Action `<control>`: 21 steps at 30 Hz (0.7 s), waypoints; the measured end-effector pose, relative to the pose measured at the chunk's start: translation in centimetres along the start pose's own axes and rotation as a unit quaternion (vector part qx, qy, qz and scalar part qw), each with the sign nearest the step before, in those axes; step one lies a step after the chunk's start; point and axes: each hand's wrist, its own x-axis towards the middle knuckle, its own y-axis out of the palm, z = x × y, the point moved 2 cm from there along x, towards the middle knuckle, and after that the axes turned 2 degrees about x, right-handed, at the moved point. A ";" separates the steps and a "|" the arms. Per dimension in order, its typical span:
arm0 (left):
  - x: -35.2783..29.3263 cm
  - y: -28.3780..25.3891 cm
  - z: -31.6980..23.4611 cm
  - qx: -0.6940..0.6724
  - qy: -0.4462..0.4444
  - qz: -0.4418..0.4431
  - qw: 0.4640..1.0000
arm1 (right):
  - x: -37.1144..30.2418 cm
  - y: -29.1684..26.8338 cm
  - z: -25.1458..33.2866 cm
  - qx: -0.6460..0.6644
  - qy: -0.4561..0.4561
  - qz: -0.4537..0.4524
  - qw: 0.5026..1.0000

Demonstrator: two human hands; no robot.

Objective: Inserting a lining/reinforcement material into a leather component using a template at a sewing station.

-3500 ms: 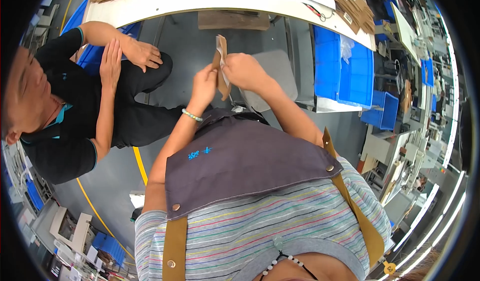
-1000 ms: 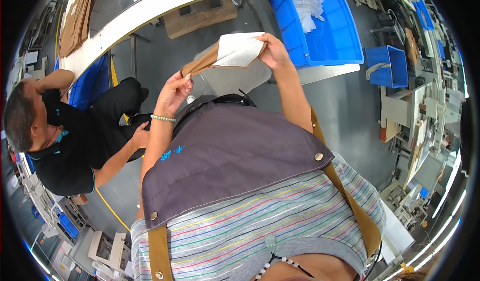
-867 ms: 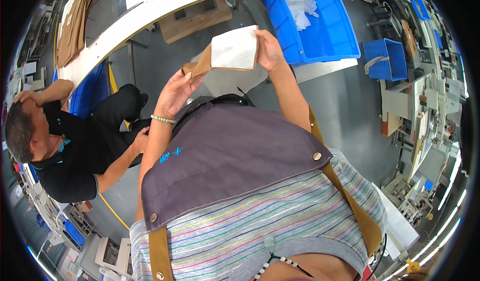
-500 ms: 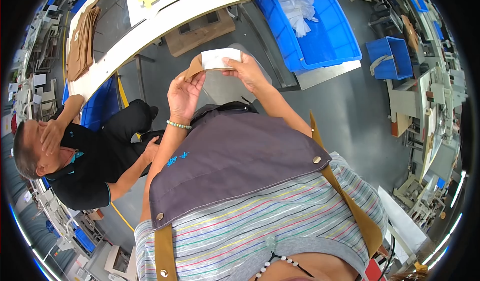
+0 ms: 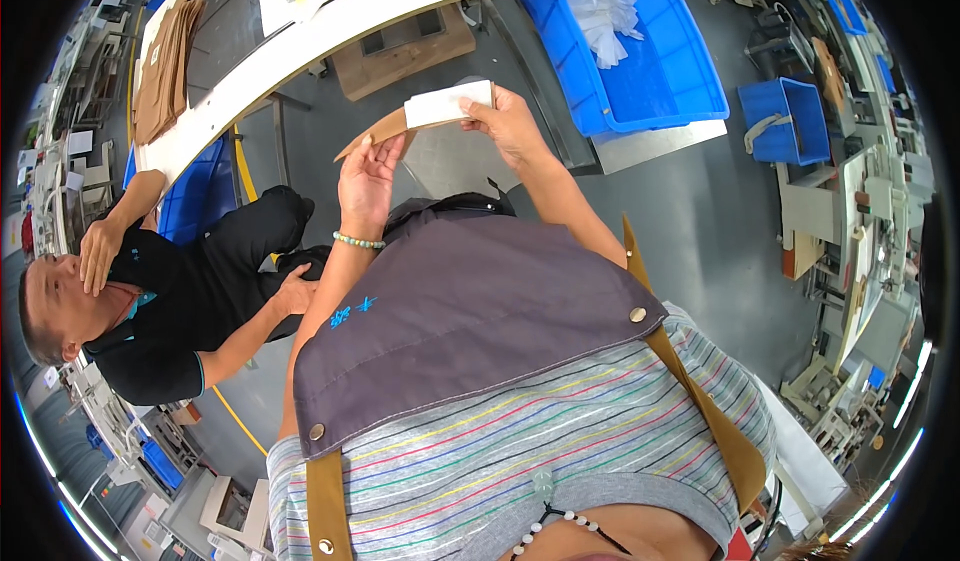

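A brown strip of material (image 5: 381, 128), paper or fabric I cannot tell, is stretched between my two hands in front of the apron. Over its right part lies a white rectangular piece (image 5: 430, 107), flat and slightly tilted. My left hand (image 5: 368, 186), with a beaded bracelet at the wrist, pinches the strip's lower edge near its pointed left end. At the other end my right hand (image 5: 514, 133) grips strip and white piece together, thumb on top of the white. The right fingers behind the piece are hidden.
A curved white table (image 5: 330, 33) runs along the far side, with stacked brown pieces (image 5: 166, 66) at its left. Far right stands a blue bin (image 5: 650, 91) holding white plastic (image 5: 600, 21). A smaller blue bin (image 5: 785, 121) stands beyond. A person in black (image 5: 165, 311) sits close on my left.
The brown strip has straightened out leftward, its curled left end now extended. The right hand has risen slightly with the white piece, which now tilts up to the right.
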 end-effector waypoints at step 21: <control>1.7 -2.6 0.4 -0.066 -0.168 0.080 0.980 | 2.3 -5.0 2.0 -0.015 -0.005 0.071 0.997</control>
